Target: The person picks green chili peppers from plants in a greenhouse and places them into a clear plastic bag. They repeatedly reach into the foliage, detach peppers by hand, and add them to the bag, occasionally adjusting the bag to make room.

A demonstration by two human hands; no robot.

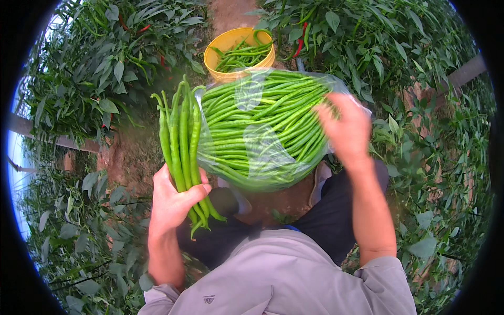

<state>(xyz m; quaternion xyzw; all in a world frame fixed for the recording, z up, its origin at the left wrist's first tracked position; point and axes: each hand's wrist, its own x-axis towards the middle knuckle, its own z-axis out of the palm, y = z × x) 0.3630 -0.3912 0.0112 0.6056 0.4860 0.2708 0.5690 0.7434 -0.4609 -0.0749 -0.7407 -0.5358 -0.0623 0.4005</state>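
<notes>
My left hand (179, 197) is closed round a bunch of long green chili peppers (183, 138), held upright with their stems at the top. To its right lies a clear plastic bag (269, 151) filled with long green peppers (228, 132), mostly lying side by side. My right hand (342, 122), blurred, is at the right end of the bag, over the pepper ends and the bag's edge. Its fingertips are too blurred to show whether they grip anything.
Beyond the bag stands a yellow bucket (209, 59) part filled with green peppers. Leafy pepper plants (114, 67) flank both sides, some bearing red peppers (300, 41). Bare soil (232, 13) runs between the rows. My knees and shoes are below the bag.
</notes>
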